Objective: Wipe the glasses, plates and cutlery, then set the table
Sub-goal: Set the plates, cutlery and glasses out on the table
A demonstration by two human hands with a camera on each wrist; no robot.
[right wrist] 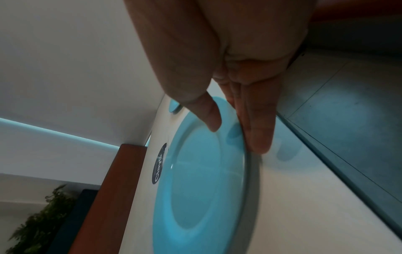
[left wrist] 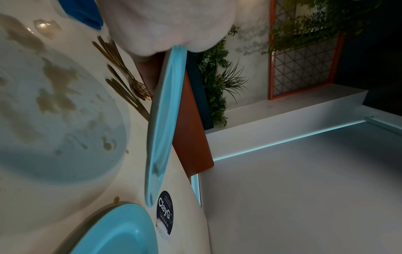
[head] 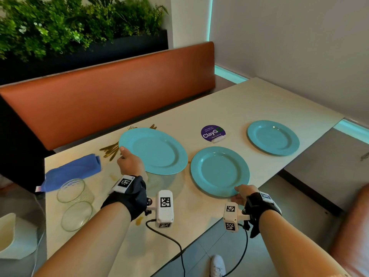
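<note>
Three turquoise plates are on or over the cream table point(head: 259, 100). My left hand point(head: 127, 158) pinches the near-left rim of the left plate point(head: 157, 150), thumb on top. That plate point(left wrist: 165, 120) hangs tilted above the table, its shadow below it. The middle plate point(head: 219, 170) lies flat near the front edge. My right hand point(head: 241, 193) is at its near rim: the thumb point(right wrist: 208, 118) hovers just over the rim and the straight fingers point(right wrist: 256, 130) lie along its outer edge. The third plate point(head: 273, 137) lies far right. A folded blue cloth point(head: 73, 171) lies at the left.
Gold cutlery point(head: 110, 149) lies in a pile behind the left plate. Two glasses point(head: 71, 190) point(head: 76, 215) stand at the front left. Brown spill stains point(left wrist: 56, 82) mark the table under the lifted plate. A purple sticker point(head: 212, 132) sits mid-table. An orange bench point(head: 99, 100) backs the table.
</note>
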